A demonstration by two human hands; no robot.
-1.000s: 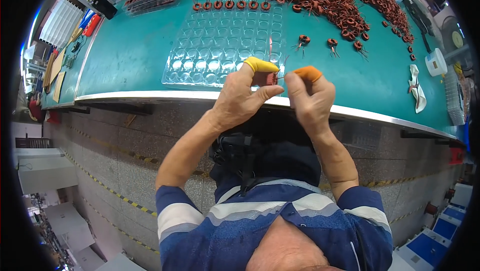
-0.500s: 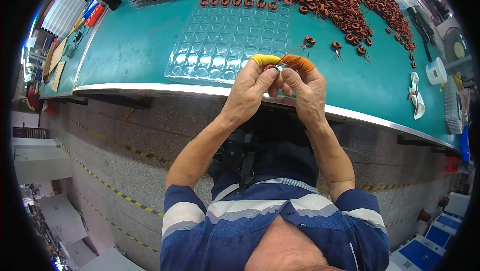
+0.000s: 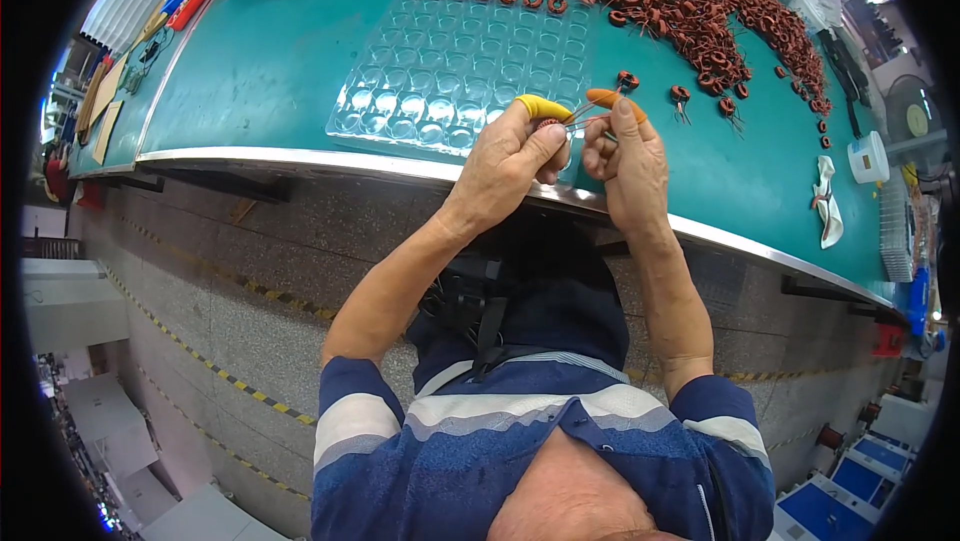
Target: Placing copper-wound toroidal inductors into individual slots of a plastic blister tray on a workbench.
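Head view: The left hand (image 3: 505,159) is clamped on a copper-wound toroidal coil (image 3: 549,125) above the front of the green worktable (image 3: 270,71), beside the clear blister tray (image 3: 460,61). The right hand (image 3: 632,156) meets its wire leads (image 3: 581,120); whether it grips them cannot be told. Marking on the white tub (image 3: 868,158) is too small to read.

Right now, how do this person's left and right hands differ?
The left hand wears a yellow finger cover; the right hand wears an orange one. The left hand grips a reddish-brown ring coil, while the right hand is at the coil's wire leads. Both are otherwise bare.
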